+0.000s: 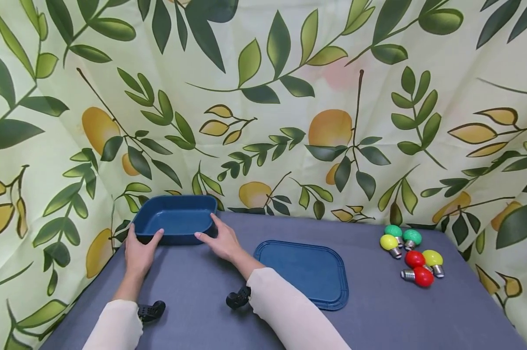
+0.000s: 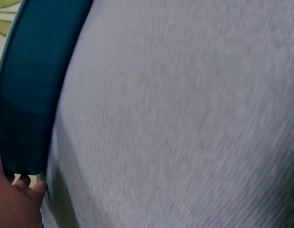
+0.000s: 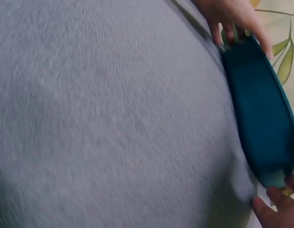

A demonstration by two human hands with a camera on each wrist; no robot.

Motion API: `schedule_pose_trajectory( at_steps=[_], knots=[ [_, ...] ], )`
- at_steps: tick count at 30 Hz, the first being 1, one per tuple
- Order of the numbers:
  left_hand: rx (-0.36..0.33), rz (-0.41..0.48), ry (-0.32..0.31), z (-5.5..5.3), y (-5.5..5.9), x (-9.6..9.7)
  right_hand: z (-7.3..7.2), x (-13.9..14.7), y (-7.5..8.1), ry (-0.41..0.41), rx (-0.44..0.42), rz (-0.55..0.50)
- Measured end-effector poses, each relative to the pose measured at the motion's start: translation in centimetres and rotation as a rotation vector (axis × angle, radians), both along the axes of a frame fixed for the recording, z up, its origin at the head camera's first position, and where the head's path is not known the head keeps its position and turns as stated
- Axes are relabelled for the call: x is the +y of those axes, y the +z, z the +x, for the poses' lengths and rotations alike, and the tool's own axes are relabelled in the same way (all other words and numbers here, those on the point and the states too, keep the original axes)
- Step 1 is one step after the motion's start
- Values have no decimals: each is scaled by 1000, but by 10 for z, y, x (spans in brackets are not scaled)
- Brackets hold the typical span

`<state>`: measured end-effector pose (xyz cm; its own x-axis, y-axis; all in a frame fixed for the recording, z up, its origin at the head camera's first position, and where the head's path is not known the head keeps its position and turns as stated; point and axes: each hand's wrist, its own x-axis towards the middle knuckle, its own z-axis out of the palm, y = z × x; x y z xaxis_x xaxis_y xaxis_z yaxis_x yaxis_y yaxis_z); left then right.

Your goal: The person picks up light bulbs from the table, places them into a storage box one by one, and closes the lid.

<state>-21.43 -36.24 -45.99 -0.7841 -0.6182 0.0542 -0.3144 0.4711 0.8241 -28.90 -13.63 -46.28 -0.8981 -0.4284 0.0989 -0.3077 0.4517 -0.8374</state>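
Observation:
A deep blue rectangular plastic box (image 1: 176, 239) with rounded corners stands at the back left of the table, its open top facing up and nothing inside. My left hand (image 1: 140, 250) grips its left end, thumb at the front wall. At the opposite end my right hand (image 1: 223, 240) holds the box, thumb toward the front corner and fingers along the side. In the right wrist view both hands appear at the two ends of the box (image 3: 263, 109). To the right of my right hand lies a flat blue lid (image 1: 302, 272) with a raised rim.
Several small coloured light bulbs (image 1: 422, 277) in red, yellow and green lie grouped at the right of the grey-blue table (image 1: 193, 311). A leaf-patterned cloth (image 1: 263, 121) hangs close behind the box and along the left side.

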Motion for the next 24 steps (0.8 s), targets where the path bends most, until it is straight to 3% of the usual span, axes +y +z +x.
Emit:
schedule_pose_trajectory(
  at_steps=[6, 12, 19, 24],
  knots=[
    [-7, -25, -38, -6, 1, 17, 1, 10, -3, -139, 67, -58],
    [-19, -26, -82, -9, 3, 32, -1, 30, -2, -171, 47, -91],
    [-50, 2, -106, -15, 2, 52, -4, 55, -2, -212, 48, -59],
    [-47, 29, -182, -25, 3, 70, -8, 80, 4, -232, 55, -30]
  ],
)
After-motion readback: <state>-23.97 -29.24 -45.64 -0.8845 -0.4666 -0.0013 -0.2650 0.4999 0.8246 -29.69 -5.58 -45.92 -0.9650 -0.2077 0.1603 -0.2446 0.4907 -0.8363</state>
